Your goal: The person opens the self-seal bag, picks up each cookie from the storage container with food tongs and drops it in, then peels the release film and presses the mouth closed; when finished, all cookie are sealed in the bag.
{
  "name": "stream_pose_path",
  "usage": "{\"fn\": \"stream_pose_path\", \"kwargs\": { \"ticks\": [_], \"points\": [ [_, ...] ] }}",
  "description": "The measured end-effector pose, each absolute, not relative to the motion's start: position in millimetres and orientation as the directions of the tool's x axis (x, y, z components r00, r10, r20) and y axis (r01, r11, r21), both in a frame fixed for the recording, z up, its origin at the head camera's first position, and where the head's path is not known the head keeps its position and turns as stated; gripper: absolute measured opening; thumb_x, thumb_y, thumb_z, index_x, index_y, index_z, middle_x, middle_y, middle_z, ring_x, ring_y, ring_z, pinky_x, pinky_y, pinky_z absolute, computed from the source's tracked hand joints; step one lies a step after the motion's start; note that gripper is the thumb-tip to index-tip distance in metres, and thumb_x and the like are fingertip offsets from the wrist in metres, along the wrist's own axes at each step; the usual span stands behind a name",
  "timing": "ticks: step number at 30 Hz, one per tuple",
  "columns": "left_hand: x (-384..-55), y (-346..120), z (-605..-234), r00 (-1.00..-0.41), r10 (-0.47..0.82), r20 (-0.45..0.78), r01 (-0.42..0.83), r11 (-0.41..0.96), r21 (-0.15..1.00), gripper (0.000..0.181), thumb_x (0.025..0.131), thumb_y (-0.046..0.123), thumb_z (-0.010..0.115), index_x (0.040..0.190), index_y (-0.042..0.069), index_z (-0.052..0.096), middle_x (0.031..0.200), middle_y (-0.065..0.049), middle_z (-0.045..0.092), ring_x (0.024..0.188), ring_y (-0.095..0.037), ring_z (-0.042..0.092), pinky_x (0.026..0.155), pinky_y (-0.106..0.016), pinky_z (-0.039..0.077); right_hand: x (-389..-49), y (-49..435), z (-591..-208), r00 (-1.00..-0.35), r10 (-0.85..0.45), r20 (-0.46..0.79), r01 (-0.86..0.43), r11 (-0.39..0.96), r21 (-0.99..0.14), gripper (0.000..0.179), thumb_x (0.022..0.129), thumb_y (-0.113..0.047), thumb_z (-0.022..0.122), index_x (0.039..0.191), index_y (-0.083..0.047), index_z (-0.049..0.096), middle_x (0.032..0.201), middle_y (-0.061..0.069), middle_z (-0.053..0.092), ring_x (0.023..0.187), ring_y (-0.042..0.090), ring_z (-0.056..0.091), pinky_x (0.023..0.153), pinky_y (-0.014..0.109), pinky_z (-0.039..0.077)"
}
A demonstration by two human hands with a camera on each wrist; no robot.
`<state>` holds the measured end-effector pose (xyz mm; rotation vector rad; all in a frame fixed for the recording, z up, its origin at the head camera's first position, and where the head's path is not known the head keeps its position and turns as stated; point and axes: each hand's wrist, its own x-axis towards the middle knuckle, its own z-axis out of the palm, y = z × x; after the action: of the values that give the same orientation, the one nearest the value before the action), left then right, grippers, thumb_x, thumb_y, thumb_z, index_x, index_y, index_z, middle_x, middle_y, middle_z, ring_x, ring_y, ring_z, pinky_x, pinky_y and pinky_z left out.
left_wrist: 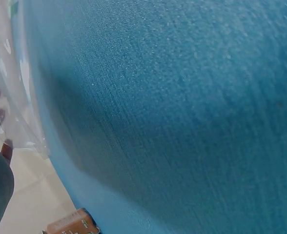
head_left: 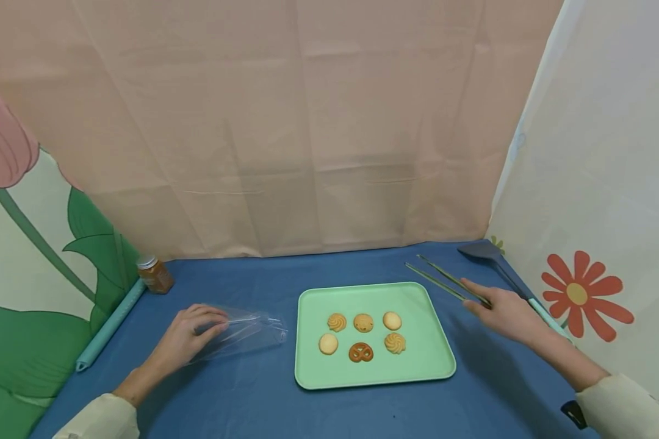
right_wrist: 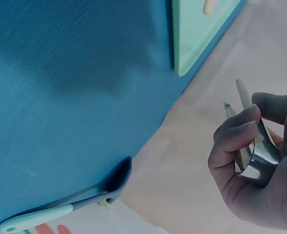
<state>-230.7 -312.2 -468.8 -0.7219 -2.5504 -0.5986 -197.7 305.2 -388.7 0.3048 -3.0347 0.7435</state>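
My left hand (head_left: 183, 338) pinches a clear plastic bag (head_left: 255, 329) above the blue cloth, left of a mint-green tray (head_left: 436, 366). Part of the bag shows at the left edge of the left wrist view. Thin metal tongs (head_left: 436, 281) are in my right hand (head_left: 505, 312), their two arms spread apart and pointing left over the cloth near the tray's back right corner. Fingers and thumb curl round the tongs (right_wrist: 260, 165) in the right wrist view. Several cookies lie on the tray in two rows, among them a brown pretzel-shaped cookie (head_left: 360, 352) and a swirled cookie (head_left: 395, 342).
At the back left stands a small jar (head_left: 155, 275) with a silver lid, beside a long teal roll (head_left: 110, 327). A dark-headed cooking utensil (head_left: 483, 251) with a mint handle lies along the right edge, beyond my right hand. A beige cloth (head_left: 307, 152) hangs behind the table.
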Motion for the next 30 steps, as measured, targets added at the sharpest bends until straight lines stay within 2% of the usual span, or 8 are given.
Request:
{"fn": "stream_pose_path", "kwargs": {
  "ticks": [5,9,17,25,30],
  "points": [
    [-233.0,-311.6,-469.0,-0.79,0.374,0.485,0.55,0.781,0.294,0.015,0.086,0.016,0.079,0.1,0.023,0.079,0.103,0.009,0.074,0.1,-0.016,0.062,0.085,-0.051,0.045,-197.3,296.5,-386.4,-0.977,-0.211,0.031,-0.2,0.858,-0.473,0.06,0.102,-0.036,0.059,0.154,-0.013,0.042,0.054,-0.006,0.032,0.043,0.007,0.024,0.043,0.026,0.028],
    [-233.2,-311.9,-469.0,-0.795,0.369,0.482,0.545,0.784,0.297,0.014,0.087,0.016,0.079,0.099,0.024,0.079,0.103,0.009,0.074,0.099,-0.015,0.061,0.085,-0.05,0.044,-196.4,287.2,-384.3,-0.968,-0.249,0.032,-0.235,0.851,-0.47,0.058,0.101,-0.037,0.06,0.153,-0.015,0.044,0.054,-0.007,0.03,0.044,0.007,0.024,0.044,0.026,0.028],
    [-230.4,-311.5,-468.1,-0.801,0.361,0.477,0.534,0.791,0.298,0.014,0.087,0.016,0.079,0.098,0.024,0.08,0.102,0.009,0.074,0.096,-0.014,0.061,0.083,-0.049,0.045,-193.8,272.4,-385.5,-0.943,-0.331,0.048,-0.315,0.833,-0.455,0.055,0.099,-0.034,0.064,0.15,-0.02,0.049,0.056,-0.007,0.034,0.046,0.006,0.028,0.047,0.025,0.03],
    [-229.6,-312.1,-469.0,-0.812,0.351,0.467,0.519,0.799,0.302,0.013,0.087,0.017,0.079,0.098,0.024,0.079,0.101,0.009,0.074,0.097,-0.015,0.061,0.085,-0.051,0.045,-192.2,260.5,-389.1,-0.929,-0.366,0.052,-0.349,0.824,-0.447,0.054,0.097,-0.044,0.064,0.146,-0.022,0.055,0.069,-0.004,0.044,0.05,0.006,0.036,0.047,0.025,0.032],
    [-230.0,-313.4,-469.8,-0.797,0.36,0.486,0.537,0.791,0.294,0.014,0.087,0.016,0.079,0.097,0.024,0.079,0.101,0.009,0.074,0.096,-0.014,0.061,0.083,-0.048,0.046,-192.6,255.9,-391.2,-0.923,-0.376,0.081,-0.376,0.835,-0.402,0.052,0.096,-0.046,0.064,0.144,-0.026,0.057,0.072,-0.007,0.047,0.05,0.004,0.036,0.046,0.023,0.031]
  ]
}}
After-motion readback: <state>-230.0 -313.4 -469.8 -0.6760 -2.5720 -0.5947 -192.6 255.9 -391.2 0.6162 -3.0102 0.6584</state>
